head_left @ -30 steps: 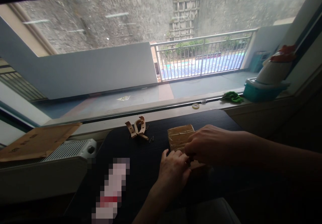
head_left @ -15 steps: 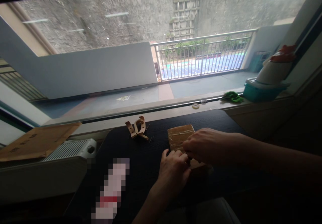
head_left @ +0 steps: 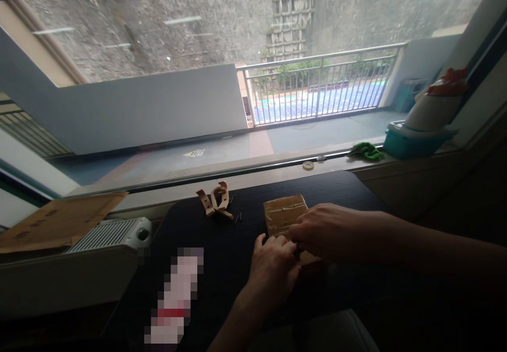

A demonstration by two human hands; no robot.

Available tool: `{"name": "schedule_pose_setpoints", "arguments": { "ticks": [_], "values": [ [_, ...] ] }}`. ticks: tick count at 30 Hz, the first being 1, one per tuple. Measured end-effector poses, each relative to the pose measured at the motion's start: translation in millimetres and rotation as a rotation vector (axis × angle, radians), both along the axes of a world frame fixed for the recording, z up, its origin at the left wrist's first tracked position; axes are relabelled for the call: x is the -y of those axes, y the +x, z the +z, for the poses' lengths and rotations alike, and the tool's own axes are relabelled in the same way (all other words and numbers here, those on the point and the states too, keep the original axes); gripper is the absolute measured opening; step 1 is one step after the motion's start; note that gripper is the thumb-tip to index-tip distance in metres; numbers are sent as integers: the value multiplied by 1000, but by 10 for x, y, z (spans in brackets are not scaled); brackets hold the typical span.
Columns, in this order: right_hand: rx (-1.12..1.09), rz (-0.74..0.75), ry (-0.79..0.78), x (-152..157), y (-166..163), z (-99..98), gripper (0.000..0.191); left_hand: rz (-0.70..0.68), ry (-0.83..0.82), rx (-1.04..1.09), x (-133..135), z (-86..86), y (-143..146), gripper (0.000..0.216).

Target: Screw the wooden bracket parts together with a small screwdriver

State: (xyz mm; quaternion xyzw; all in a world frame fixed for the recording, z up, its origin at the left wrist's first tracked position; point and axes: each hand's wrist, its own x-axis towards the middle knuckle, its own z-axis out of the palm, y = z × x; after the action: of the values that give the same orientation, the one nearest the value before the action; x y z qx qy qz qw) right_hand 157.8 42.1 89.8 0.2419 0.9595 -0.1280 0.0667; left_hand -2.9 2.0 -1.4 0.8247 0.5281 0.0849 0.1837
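Note:
A small cardboard box [head_left: 283,209] wrapped in clear tape lies on the dark table [head_left: 233,257]. My left hand [head_left: 273,265] is at the box's near left side, fingers bent over it and gripping it. Over the box's right part, my right hand [head_left: 322,230] is closed, its fingertips meeting those of the left. Something small and dark shows between the two hands, too hidden to name. To the left of the box sit several curved wooden pieces [head_left: 216,201] with holes, and beside them lie thin metal screws [head_left: 238,218].
A blurred pink and white item [head_left: 176,294] lies at the table's left. On the window sill are a tape roll [head_left: 308,165], a green cloth [head_left: 366,151] and a teal box [head_left: 415,140] bearing a white container. A brown envelope [head_left: 59,220] rests on a radiator [head_left: 114,236].
Almost nothing differs. My right hand has shifted very slightly, while the box, the left hand and the wooden pieces stay in place.

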Motion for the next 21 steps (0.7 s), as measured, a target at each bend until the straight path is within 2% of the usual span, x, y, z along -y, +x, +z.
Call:
{"name": "schedule_pose_setpoints", "arguments": {
  "ticks": [4,11,15,21],
  "values": [
    [0,-30,-7,-10,9,11,6,8,-3,6,7,14,3,19],
    [83,-22,14,61,-18,201,6,2,7,6,5,-6,1,16],
    [60,48,21,38,-17,139,8,-2,14,-2,6,-16,0,12],
    [32,17,-9,-23,4,53,9,2,13,-8,4,7,3,13]
  ]
}}
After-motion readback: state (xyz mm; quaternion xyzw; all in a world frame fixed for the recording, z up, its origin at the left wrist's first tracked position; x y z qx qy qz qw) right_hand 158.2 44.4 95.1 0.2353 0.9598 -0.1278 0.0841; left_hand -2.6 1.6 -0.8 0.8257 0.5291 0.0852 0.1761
